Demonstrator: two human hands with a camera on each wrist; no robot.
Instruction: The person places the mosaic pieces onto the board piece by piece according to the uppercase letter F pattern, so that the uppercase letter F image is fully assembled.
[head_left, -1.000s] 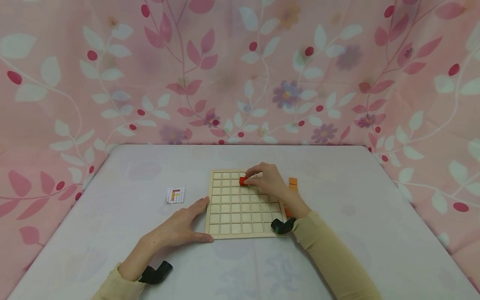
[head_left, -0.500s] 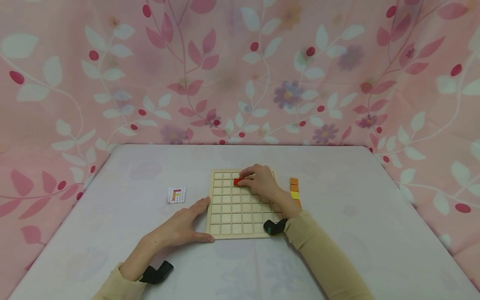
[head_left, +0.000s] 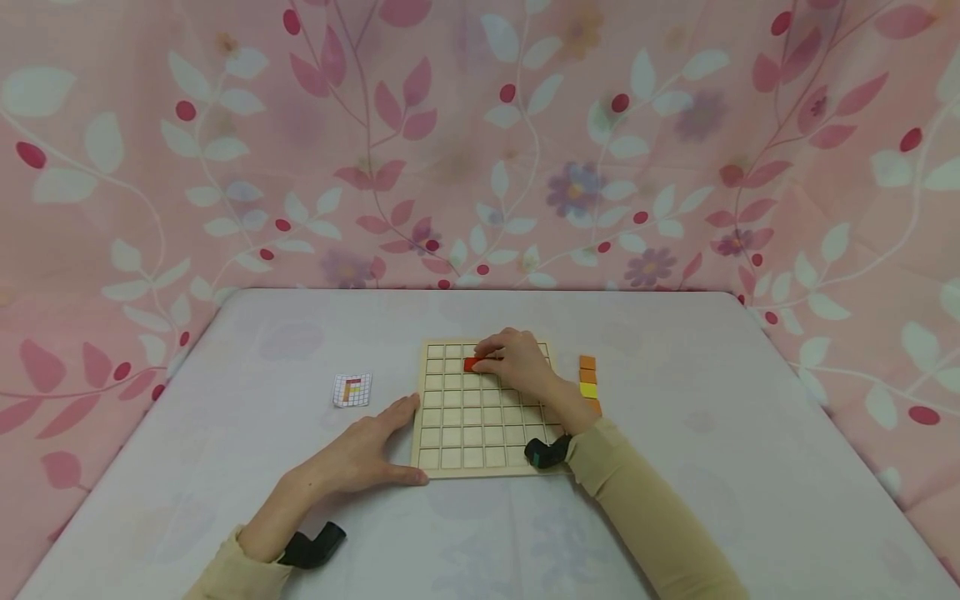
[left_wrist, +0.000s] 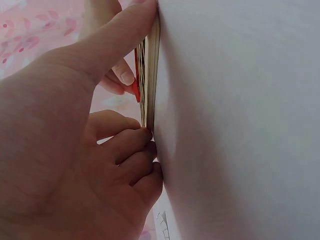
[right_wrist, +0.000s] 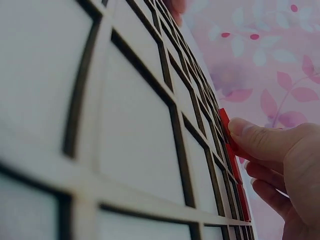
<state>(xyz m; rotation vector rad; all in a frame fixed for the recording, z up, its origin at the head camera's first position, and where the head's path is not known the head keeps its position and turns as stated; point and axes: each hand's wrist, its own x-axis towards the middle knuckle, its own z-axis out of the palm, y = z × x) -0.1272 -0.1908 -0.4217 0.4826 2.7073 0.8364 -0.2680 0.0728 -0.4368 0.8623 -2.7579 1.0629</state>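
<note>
My right hand [head_left: 517, 364] pinches a small red square tile [head_left: 470, 364] between thumb and fingers, close over the second row from the back of a pale wooden grid board [head_left: 472, 437]. In the right wrist view the thumb presses on this tile, and more red tiles [right_wrist: 233, 162] sit in line beside it on the board. My left hand [head_left: 356, 450] rests at the board's left side, its fingers along that edge and its thumb at the front left corner. From the left wrist, the fingertips touch the board's side. My right hand hides part of the back rows.
Right of the board lies a column of loose tiles: orange ones [head_left: 587, 362] and a yellow one [head_left: 588, 390], the nearest partly behind my right wrist. A paper card [head_left: 352, 390] with a coloured grid pattern lies left of the board. A floral curtain [head_left: 480, 150] hangs behind the table.
My right hand has shifted left along the board's second row with the red tile and come lower. The yellow tile beside the board now shows. My left hand has stayed put.
</note>
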